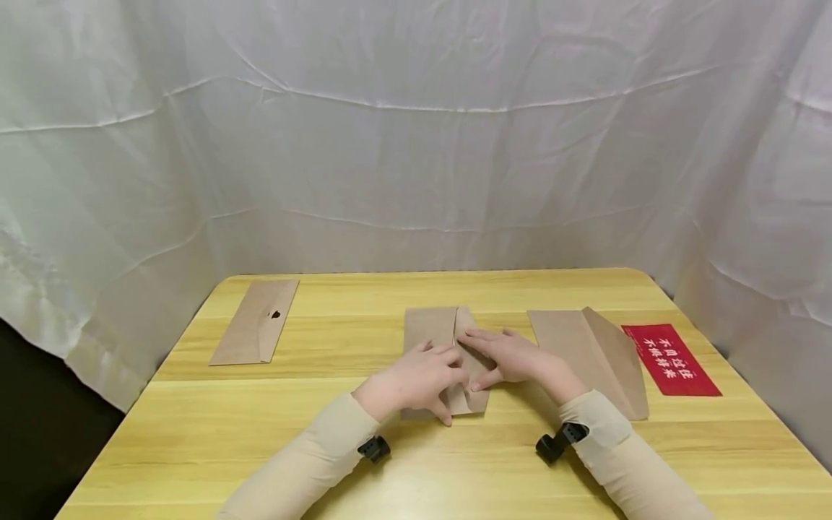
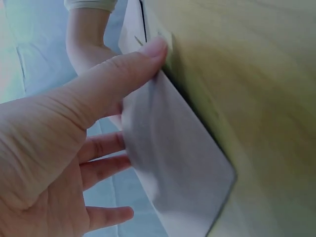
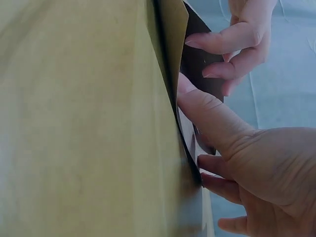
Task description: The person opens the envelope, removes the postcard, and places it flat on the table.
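A brown paper envelope (image 1: 425, 325) lies at mid-table under both hands, its flap on the right side. My left hand (image 1: 416, 379) bends over its near half, fingertips on the paper by the flap line and thumb at the near edge. In the left wrist view, that thumb lies across the edge of the envelope (image 2: 173, 153), the other fingers spread out. From the right, my right hand (image 1: 516, 357) rests extended fingers on the flap, thumb apart from them. The right wrist view shows the right thumb (image 3: 205, 101) against the paper, with a dark gap behind the edge.
To the right lies another brown envelope (image 1: 565, 336) with its flap spread out. Beyond it is a red card (image 1: 676, 361) with white characters. A closed brown envelope (image 1: 250, 325) with a dark mark sits at far left. White curtains (image 1: 416, 159) surround the wooden table.
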A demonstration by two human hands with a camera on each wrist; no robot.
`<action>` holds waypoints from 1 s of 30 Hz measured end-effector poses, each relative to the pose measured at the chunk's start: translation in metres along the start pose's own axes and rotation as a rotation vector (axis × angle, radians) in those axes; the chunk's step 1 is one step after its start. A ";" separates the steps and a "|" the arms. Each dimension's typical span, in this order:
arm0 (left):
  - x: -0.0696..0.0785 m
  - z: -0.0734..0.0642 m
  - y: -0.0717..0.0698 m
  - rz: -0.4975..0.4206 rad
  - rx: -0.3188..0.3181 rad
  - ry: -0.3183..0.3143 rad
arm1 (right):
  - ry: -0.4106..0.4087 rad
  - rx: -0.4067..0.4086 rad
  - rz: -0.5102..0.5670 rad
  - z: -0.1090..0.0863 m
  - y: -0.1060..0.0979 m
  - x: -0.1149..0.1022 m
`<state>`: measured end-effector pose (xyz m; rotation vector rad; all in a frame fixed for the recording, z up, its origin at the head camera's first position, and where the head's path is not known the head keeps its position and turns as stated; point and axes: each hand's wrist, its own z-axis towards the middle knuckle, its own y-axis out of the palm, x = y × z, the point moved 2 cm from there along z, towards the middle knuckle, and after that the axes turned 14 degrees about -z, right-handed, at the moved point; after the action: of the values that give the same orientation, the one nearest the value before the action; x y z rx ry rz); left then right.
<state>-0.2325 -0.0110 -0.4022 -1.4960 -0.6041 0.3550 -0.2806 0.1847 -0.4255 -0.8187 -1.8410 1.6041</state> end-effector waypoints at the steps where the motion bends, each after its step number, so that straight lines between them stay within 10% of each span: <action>1: -0.001 -0.001 0.000 0.001 0.004 0.003 | -0.007 0.002 0.000 0.000 0.000 0.000; 30: -0.002 -0.007 0.002 -0.076 0.004 0.013 | -0.042 0.038 -0.008 0.001 0.003 -0.002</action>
<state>-0.2296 -0.0178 -0.4046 -1.4665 -0.6471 0.2872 -0.2802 0.1830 -0.4289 -0.7651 -1.8346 1.6576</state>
